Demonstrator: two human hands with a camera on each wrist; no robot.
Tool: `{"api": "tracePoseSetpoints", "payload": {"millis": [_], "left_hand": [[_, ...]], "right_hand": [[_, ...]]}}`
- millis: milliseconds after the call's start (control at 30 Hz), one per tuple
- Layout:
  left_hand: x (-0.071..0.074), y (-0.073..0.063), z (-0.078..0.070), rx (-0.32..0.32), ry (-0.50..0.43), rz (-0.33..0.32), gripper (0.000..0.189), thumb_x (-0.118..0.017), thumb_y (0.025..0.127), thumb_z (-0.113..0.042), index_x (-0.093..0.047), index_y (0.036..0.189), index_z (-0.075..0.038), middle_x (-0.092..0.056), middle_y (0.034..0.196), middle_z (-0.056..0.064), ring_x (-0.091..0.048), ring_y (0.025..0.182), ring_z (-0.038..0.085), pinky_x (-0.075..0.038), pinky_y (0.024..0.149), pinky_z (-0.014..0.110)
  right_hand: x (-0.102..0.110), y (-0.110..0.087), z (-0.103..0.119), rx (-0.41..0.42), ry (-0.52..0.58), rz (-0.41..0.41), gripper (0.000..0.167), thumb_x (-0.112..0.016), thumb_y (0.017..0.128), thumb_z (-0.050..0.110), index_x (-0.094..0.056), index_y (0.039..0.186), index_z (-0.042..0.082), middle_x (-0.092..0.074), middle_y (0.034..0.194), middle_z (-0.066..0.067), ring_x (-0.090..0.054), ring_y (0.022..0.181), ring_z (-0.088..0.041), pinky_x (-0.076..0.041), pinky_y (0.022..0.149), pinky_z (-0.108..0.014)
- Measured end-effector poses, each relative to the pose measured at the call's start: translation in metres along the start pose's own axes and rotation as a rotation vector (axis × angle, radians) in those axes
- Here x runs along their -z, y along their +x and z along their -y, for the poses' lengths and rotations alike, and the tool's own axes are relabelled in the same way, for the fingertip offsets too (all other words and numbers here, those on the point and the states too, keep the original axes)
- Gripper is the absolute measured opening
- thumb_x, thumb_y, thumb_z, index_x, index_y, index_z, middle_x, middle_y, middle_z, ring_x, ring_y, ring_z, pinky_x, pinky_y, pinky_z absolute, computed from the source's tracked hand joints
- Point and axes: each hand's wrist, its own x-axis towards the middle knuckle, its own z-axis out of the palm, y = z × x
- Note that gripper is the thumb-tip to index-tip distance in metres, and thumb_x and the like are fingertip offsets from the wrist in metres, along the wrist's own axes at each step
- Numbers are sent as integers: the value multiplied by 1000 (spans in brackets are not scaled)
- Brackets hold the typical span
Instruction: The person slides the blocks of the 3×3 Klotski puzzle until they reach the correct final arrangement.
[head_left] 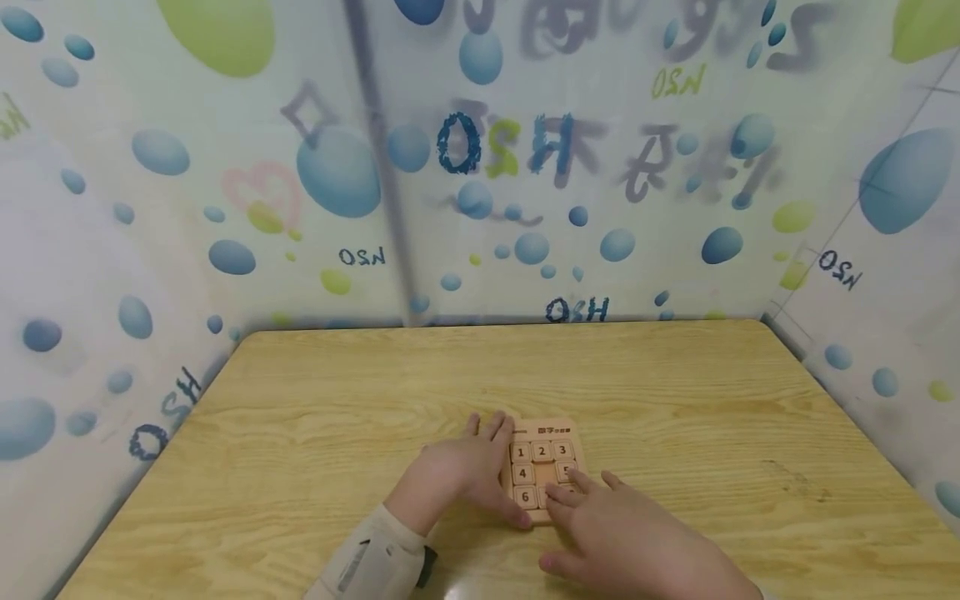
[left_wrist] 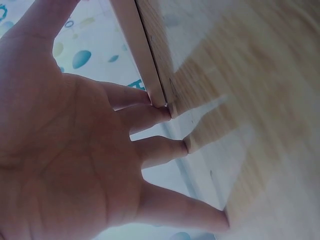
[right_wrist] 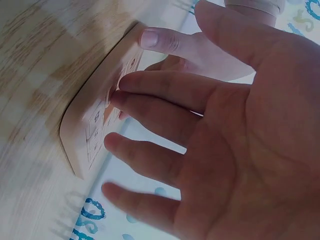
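Observation:
A wooden number slide puzzle [head_left: 543,429] lies flat on the table, its square tiles set in a pale frame. Tiles 1, 2 and 3 make up the far row; 4 and 5 flank a bare gap [head_left: 545,474] in the middle row. Along the puzzle's left side rests my left hand [head_left: 468,471], thumb at the near left corner and spread, straight fingers by the far left edge, some fingertips on the table. My right hand [head_left: 622,529] reaches in from the near right with extended fingers, fingertips on the lower right tiles. It covers part of the near row right of tile 6.
The wood-grain table [head_left: 337,400] carries the puzzle near its front. Behind and at both sides stand pale wall panels [head_left: 637,275] printed with blue and green drops and mirrored lettering. Dark smudges [head_left: 795,479] mark the tabletop at the right.

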Motion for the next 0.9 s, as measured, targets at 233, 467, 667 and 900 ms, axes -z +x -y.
{"api": "tracePoseSetpoints", "payload": {"millis": [233, 467, 667, 900], "left_hand": [[1, 0, 0, -3, 10, -3, 136, -88, 70, -74, -18, 172, -19, -13, 182, 1, -13, 168, 36, -29, 110, 91], [1, 1, 0, -2, 10, 0, 137, -88, 69, -75, -17, 172, -19, -12, 182, 1, -13, 168, 37, -29, 110, 91], [0, 0, 0, -1, 11, -7, 137, -88, 69, -74, -18, 172, -19, -14, 182, 1, -15, 168, 37, -29, 107, 93], [0, 0, -2, -17, 13, -19, 137, -88, 69, -74, -18, 172, -18, -15, 181, 1, -15, 168, 38, -31, 108, 92]], "right_hand": [[-1, 0, 0, 10, 12, 6, 74, -63, 98, 65, -62, 150, 13, -55, 163, -1, -39, 159, -36, -33, 129, -63], [-8, 7, 4, -10, -54, -69, 77, -63, 99, 63, -56, 154, 9, -50, 167, -4, -35, 161, -37, -29, 129, -68], [-10, 13, 6, 50, -48, -45, 75, -60, 100, 65, -54, 157, 16, -44, 170, 2, -31, 163, -33, -27, 130, -69], [-9, 10, 7, 73, -61, -62, 71, -62, 98, 66, -62, 150, 18, -53, 164, 4, -36, 161, -34, -27, 127, -74]]}}
